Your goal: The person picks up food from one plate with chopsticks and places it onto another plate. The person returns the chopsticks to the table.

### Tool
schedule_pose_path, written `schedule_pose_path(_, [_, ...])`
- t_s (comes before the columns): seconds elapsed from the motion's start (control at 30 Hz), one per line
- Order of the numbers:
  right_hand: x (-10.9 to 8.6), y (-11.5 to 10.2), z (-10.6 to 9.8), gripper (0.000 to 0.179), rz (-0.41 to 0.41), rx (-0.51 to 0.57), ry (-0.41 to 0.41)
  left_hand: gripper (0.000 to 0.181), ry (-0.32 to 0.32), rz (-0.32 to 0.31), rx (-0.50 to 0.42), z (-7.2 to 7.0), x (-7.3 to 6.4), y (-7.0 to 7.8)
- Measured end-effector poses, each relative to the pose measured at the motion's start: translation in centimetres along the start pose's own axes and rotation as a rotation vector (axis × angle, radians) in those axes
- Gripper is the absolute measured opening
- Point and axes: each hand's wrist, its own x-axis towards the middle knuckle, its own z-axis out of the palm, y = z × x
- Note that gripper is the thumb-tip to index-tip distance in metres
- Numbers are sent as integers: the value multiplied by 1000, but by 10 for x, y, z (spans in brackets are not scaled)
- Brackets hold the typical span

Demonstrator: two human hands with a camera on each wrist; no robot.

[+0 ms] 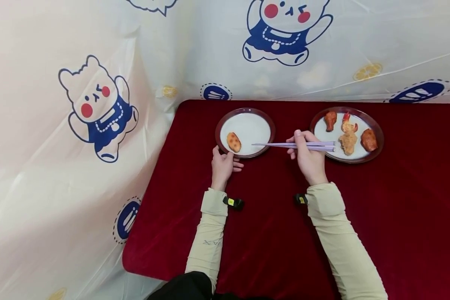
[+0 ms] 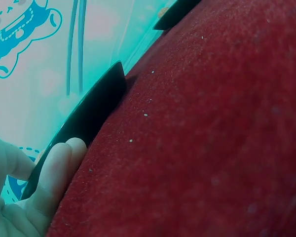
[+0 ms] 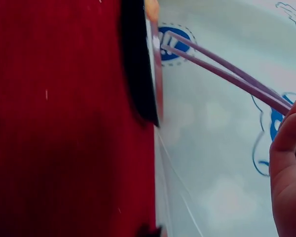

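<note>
My left hand (image 1: 223, 166) pinches the near-left rim of a brown-rimmed white plate (image 1: 252, 133). In the left wrist view, thumb and fingers lie on either side of the plate's dark edge (image 2: 96, 106). An oval, browned piece of food with darker spots (image 1: 233, 142) lies on this plate, close to that hand. My right hand (image 1: 308, 160) holds a pair of lilac chopsticks (image 1: 285, 145), pointing left. Their tips, near each other, are over the right part of the same plate, apart from the food. Nothing is between the tips in the right wrist view.
A second brown-rimmed plate (image 1: 371, 156) stands to the right, bearing a drumstick (image 1: 330, 120), a shrimp (image 1: 348, 124), a battered fried piece (image 1: 348, 143) and a glazed brown piece (image 1: 369, 140). Dark red cloth (image 1: 270, 233) covers the table; printed white curtains (image 1: 217, 50) hang behind and left.
</note>
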Motion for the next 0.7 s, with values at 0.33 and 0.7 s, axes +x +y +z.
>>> schedule_pose_path(0.33, [0,-3,13,37,87,-245,-84,65,10,6,3,2,1,-5])
schedule_pose_path(0.7, [-2,-16,21,31,92,-200,-43,66,15,1,-8,0,2,-4])
